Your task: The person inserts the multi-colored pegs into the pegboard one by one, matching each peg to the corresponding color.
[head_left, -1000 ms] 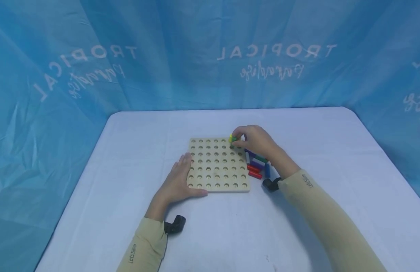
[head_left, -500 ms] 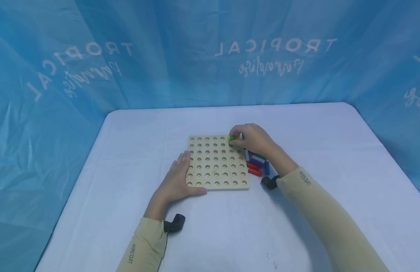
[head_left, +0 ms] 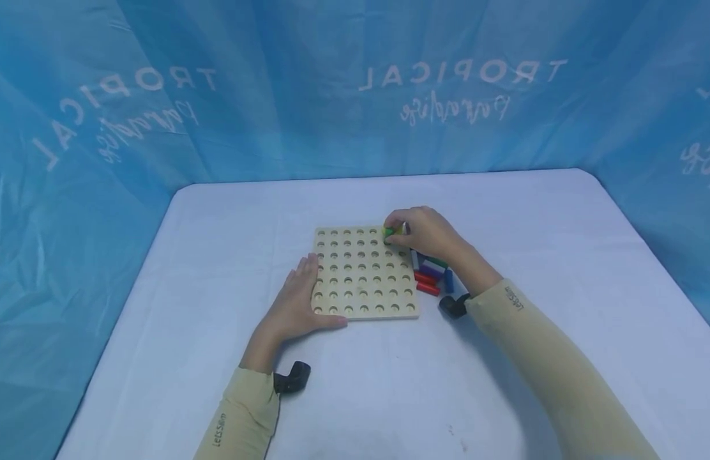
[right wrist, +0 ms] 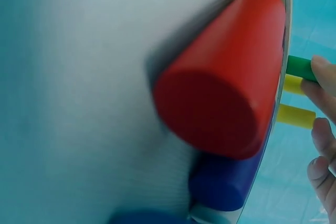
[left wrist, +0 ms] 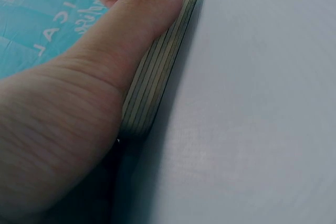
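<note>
Nearest, two khaki sleeves [head_left: 240, 409] reach in over the white surface [head_left: 228, 255], each with a black wrist camera [head_left: 292, 378] at its cuff. The left hand [head_left: 294, 300] is spread, with nothing pinched in it: its thumb lies along the near edge of a pale wooden board [head_left: 366, 316] and its fingers rest along the board's left edge. The board lies flat in the middle of the surface, its top filled with rows of round holes.

Just beside the board's right edge lies a loose heap: two red pegs [head_left: 427, 289] nearest, then a blue peg [head_left: 449, 281], a purple peg [head_left: 431, 269], a white peg [head_left: 415, 259] and a dark green one.

Farther on, above the board's far right corner, the right hand [head_left: 421, 231] pinches an upright green peg [right wrist: 301, 68] between thumb and finger; its lower end is hidden, so I can't tell how deep it sits. Two yellow pegs [right wrist: 296, 116] stand upright beside it. Behind everything hangs a blue curtain [head_left: 309, 128] with white lettering.
</note>
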`<control>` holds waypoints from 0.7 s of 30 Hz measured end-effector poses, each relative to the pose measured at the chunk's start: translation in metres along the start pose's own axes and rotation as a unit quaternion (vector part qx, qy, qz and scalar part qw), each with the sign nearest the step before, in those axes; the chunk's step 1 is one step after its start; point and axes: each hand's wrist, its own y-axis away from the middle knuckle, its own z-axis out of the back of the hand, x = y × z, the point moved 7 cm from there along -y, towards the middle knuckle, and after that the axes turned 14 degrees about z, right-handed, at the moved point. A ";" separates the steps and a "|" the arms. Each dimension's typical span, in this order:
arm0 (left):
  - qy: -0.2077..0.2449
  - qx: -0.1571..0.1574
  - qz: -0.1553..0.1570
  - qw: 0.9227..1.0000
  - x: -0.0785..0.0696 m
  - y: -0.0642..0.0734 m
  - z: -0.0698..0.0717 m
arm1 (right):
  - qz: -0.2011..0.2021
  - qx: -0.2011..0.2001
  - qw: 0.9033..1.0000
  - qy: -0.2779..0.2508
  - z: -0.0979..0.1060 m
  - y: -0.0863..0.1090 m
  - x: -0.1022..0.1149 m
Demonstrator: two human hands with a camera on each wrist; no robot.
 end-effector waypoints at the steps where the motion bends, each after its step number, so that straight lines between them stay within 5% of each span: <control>1: 0.000 0.000 0.001 1.000 0.000 0.000 0.000 | 0.000 0.001 1.000 -0.001 0.000 0.000 0.000; 21: 0.000 -0.002 -0.008 1.000 0.000 -0.001 0.000 | -0.010 0.018 1.000 -0.008 -0.004 0.000 -0.003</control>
